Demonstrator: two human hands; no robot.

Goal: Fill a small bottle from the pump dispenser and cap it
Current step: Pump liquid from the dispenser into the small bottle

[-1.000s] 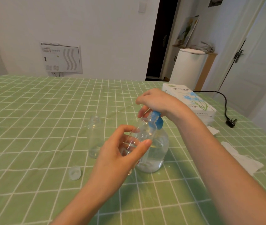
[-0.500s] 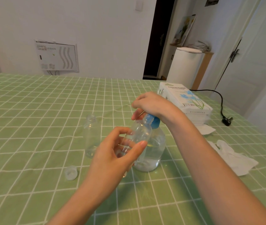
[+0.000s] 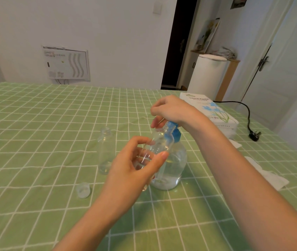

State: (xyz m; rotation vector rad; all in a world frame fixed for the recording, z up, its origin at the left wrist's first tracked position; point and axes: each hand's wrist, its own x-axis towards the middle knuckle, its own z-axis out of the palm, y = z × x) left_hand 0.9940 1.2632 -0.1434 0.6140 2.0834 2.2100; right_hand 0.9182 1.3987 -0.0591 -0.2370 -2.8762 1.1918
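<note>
In the head view, the small bottle (image 3: 159, 144) is held tilted in the left hand (image 3: 135, 167), whose grip is curled round its lower body, the clear wall pinched between thumb and fingertips. Its open mouth is brought right up against the blue pump head (image 3: 174, 132) of the pump dispenser (image 3: 171, 167), which stands upright on the green checked surface (image 3: 35, 124). The right hand (image 3: 171, 111) is seen over the pump head with its fingers bent downward; whether its grip is pressed on the pump or only hovering cannot be told. Against the two earlier pictures almost nothing is altered: bottle, dispenser and both hands are found in the same arrangement, the right hand perhaps a little higher. Pumping is therefore judged to be under way or about to be repeated. How much liquid has been taken in cannot be made out through the clear plastic. The cap (image 3: 83, 190) is left lying on the surface to the left, near a second empty bottle (image 3: 106, 151), so capping is not yet done. A tissue box (image 3: 216, 115) and a crumpled tissue (image 3: 270, 176) are seen to the right
</note>
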